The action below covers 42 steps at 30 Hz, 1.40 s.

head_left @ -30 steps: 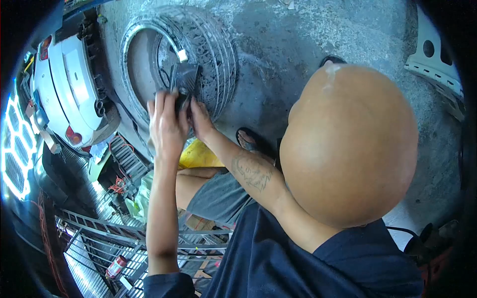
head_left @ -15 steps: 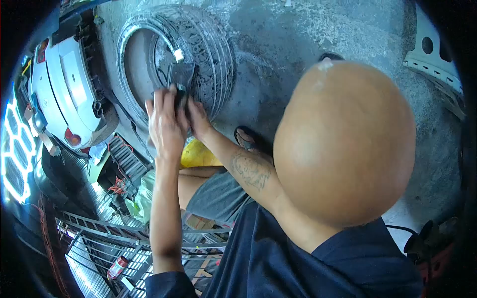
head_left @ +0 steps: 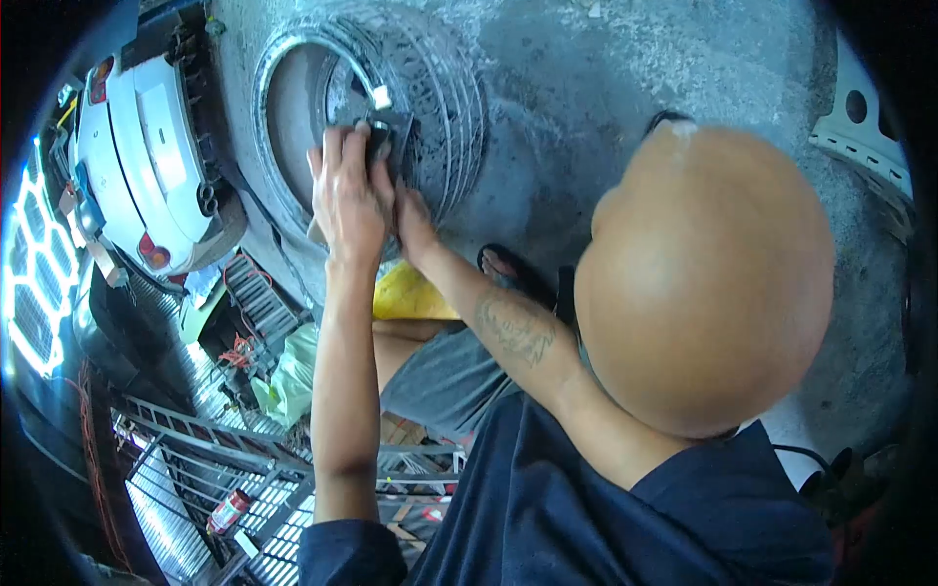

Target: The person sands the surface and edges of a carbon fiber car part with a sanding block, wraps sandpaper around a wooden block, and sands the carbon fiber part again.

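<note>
My left hand (head_left: pixel 354 200) is wrapped round a small dark object (head_left: pixel 377 142), over the inner edge of a tyre (head_left: pixel 451 117) lying on the floor. Close beside it, my right hand (head_left: pixel 415 223) has its fingers bent inward at the tyre's near side; what they grip is hidden. A dark flat piece (head_left: pixel 402 129) lies across the tyre near my left fingertips. Just above it shows the white end (head_left: pixel 380 97) of a pale curved tube or rim band (head_left: pixel 262 117).
A large rounded bare-skin shape (head_left: pixel 703 283) fills the right centre. A yellow item (head_left: pixel 415 295) lies below my hands. At left are a white car rear (head_left: pixel 147 156) and a green-white bag (head_left: pixel 291 376). Metal racks (head_left: pixel 210 439) stand lower left, and a perforated metal part (head_left: pixel 860 146) at upper right.
The view has shifted, so the tyre appears farther right and higher. My left hand has moved up a little over the tyre, nearer the white end. My right hand has stayed close beside it.
</note>
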{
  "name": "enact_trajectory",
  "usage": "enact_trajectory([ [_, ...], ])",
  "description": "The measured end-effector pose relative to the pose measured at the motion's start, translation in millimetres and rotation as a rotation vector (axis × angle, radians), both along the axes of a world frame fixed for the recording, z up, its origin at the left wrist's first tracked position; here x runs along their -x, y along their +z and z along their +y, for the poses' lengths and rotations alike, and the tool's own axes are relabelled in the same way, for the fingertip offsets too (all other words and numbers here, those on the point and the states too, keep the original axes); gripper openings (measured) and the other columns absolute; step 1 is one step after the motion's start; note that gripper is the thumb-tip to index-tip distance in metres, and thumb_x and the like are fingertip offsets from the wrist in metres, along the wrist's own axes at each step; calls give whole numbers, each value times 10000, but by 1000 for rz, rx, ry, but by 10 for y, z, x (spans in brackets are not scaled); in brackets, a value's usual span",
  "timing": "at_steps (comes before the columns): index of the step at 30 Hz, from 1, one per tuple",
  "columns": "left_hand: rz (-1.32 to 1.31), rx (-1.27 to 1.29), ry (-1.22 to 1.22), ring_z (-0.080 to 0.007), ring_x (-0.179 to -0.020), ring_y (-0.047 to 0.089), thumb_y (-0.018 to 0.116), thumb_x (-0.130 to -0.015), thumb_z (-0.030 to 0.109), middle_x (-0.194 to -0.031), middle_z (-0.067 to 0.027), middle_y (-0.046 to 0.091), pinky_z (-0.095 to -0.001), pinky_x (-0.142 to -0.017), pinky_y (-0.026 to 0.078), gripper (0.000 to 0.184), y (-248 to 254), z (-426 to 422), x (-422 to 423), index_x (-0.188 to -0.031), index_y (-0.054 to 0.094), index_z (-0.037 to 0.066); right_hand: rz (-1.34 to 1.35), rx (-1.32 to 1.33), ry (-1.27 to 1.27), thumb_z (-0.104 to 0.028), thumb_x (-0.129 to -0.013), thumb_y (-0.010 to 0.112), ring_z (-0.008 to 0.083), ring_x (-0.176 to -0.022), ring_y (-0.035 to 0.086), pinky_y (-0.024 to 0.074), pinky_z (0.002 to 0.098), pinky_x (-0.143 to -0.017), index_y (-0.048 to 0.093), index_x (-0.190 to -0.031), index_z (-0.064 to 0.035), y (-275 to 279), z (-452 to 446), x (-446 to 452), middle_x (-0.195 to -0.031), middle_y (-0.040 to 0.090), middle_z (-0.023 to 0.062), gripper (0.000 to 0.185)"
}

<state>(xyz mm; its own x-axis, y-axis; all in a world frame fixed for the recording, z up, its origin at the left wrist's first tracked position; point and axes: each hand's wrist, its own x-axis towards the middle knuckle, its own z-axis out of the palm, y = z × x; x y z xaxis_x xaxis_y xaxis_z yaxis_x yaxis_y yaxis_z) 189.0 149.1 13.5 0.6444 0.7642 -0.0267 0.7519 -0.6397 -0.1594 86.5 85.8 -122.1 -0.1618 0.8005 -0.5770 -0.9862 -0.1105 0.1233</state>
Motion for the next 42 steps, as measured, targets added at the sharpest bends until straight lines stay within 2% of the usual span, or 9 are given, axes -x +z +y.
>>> enact_trajectory([
  [5, 1, -7, 5, -449, -1066, 600, 694, -891, 31, -1230, -194, 643, -512, -955, 515, 406, 40, -307, 348, -1295, 684, -3, 23, -113, 14, -515, -1160, 471, 182, -1141, 672, 543, 353, -985, 680, -1388, -56, -126, 147, -97, -1295, 714, 59, 554],
  [8, 22, 11, 41, -454, -1074, 605, 687, -891, 25, -1231, -202, 643, -515, -960, 513, 412, 31, -77, 48, -1302, 689, -2, -23, -68, -1, -512, -1167, 445, 185, -1166, 670, 544, 361, -989, 679, -1394, -70, -379, 176, 423, -1309, 710, 60, 549],
  [12, -10, -36, 40, -447, -1067, 602, 694, -900, 36, -1218, -201, 644, -513, -944, 515, 397, -16, -228, 143, -1295, 694, 0, -325, -110, -202, -504, -1167, 450, 180, -1130, 682, 552, 349, -951, 698, -1367, -78, -527, 195, 558, -1235, 729, 51, 532],
  [14, 9, -12, 80, -446, -1058, 603, 700, -911, 48, -1207, -200, 646, -519, -935, 514, 382, 22, -283, 170, -1289, 695, -3, -12, -140, -101, -497, -1165, 461, 172, -1117, 683, 552, 333, -938, 709, -1339, -70, -305, 131, 157, -1199, 733, 46, 524],
  [18, -6, 4, 73, -442, -1072, 606, 705, -917, 52, -1221, -204, 654, -510, -939, 515, 375, 12, -132, 59, -1287, 698, -8, 60, -88, -14, -496, -1165, 467, 171, -1134, 682, 554, 330, -950, 703, -1344, -65, -151, 115, -52, -1240, 726, 50, 523],
  [26, -7, 8, 92, -446, -1062, 603, 681, -854, 11, -1216, -199, 657, -500, -968, 506, 451, 37, -93, 100, -1304, 701, -1, 58, -80, -64, -532, -1165, 456, 161, -1087, 682, 550, 330, -924, 713, -1306, -49, -58, 110, -120, -1179, 739, 53, 565],
  [28, -2, -63, 43, -442, -1055, 600, 685, -847, 14, -1207, -194, 652, -499, -966, 511, 465, -25, 43, 3, -1312, 697, -2, 29, -169, 60, -516, -1173, 445, 170, -1097, 676, 546, 350, -955, 710, -1314, -46, -172, 51, -38, -1205, 740, 66, 558],
  [30, -30, -75, 36, -447, -1053, 597, 691, -854, 15, -1204, -198, 651, -506, -962, 512, 448, -21, -123, 142, -1301, 701, -4, 15, -166, -100, -504, -1176, 437, 181, -1104, 675, 537, 360, -980, 705, -1326, -35, -184, 86, 27, -1226, 740, 78, 560],
  [42, 38, 6, 17, -442, -1074, 606, 712, -893, 45, -1223, -204, 649, -488, -977, 507, 412, 46, -259, 237, -1301, 700, -8, -26, -146, -1, -502, -1153, 480, 176, -1153, 681, 535, 352, -1003, 704, -1369, -42, -150, 107, -82, -1263, 734, 70, 555],
])
